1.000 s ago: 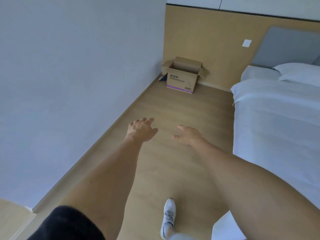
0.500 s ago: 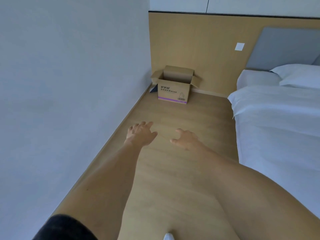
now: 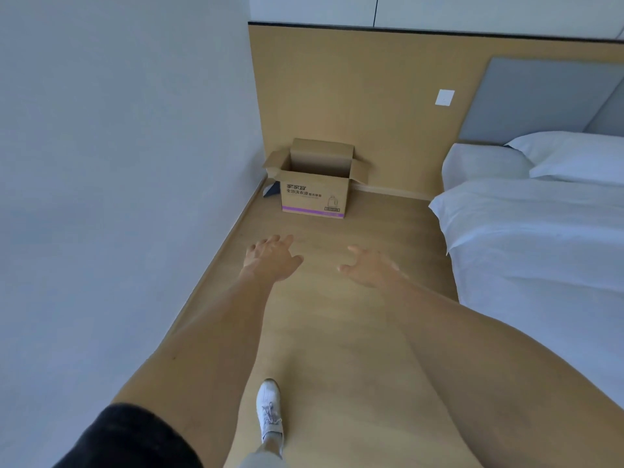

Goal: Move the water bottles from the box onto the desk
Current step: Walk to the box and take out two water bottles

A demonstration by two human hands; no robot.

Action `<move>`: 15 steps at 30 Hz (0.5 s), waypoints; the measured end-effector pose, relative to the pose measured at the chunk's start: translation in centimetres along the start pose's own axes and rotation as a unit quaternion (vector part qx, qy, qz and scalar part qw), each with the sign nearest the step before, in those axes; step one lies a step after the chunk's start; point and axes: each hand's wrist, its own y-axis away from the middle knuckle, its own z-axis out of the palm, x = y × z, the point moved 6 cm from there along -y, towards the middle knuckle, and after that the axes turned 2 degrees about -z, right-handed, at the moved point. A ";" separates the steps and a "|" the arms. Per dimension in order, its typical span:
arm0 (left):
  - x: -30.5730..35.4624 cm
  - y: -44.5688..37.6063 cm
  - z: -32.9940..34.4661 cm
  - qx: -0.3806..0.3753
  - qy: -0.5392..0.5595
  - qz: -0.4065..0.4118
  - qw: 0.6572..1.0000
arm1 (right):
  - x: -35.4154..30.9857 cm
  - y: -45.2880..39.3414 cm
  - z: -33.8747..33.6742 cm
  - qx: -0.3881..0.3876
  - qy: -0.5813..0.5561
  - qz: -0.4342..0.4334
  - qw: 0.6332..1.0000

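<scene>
I have closed on the corner over the last second: the open brown cardboard box (image 3: 315, 189) now sits larger and nearer the middle of my head view than it did, and a white laced shoe (image 3: 269, 415) has swung forward on the pale wood floor (image 3: 337, 332) under my arms, so I judge I am still walking in and the task has not really begun. The white-sheeted bed (image 3: 540, 248) runs along beyond my right fingers, the grey wall beyond my left ones. The box stands on the floor ahead of both sets of fingertips, well apart from them, its flaps up; I cannot see into it, so no water bottles show, and the counter they are meant for is out of view. My left hand (image 3: 271, 258) is stretched forward with fingers spread and holding nothing; my right hand (image 3: 369, 266) likewise, fingers loosely bent and apart. The box front carries dark Chinese print over a purple band with a small jug drawing; it looks like a laundry detergent carton, though the characters are too small to be sure.
</scene>
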 end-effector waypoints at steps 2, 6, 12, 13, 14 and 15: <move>-0.6 -4.7 -1.1 0.007 0.004 0.013 1.000 | -0.7 -3.8 -1.3 0.004 -0.001 0.014 1.000; -2.1 -13.9 -3.9 0.003 0.020 0.040 0.999 | -3.2 -12.0 -4.1 0.000 0.006 0.036 0.999; -4.5 -25.9 -8.3 0.000 0.019 0.066 0.998 | -8.7 -22.9 -8.9 0.018 0.005 0.051 0.999; -4.7 -27.7 -8.8 -0.006 0.017 0.066 0.998 | -9.4 -24.3 -9.6 0.021 0.005 0.049 0.999; -4.7 -29.4 -9.1 -0.011 0.014 0.068 0.998 | -9.9 -25.7 -10.2 0.023 0.005 0.048 0.999; -4.7 -31.1 -9.3 -0.012 0.010 0.072 0.997 | -10.2 -27.1 -10.6 0.025 0.006 0.048 0.999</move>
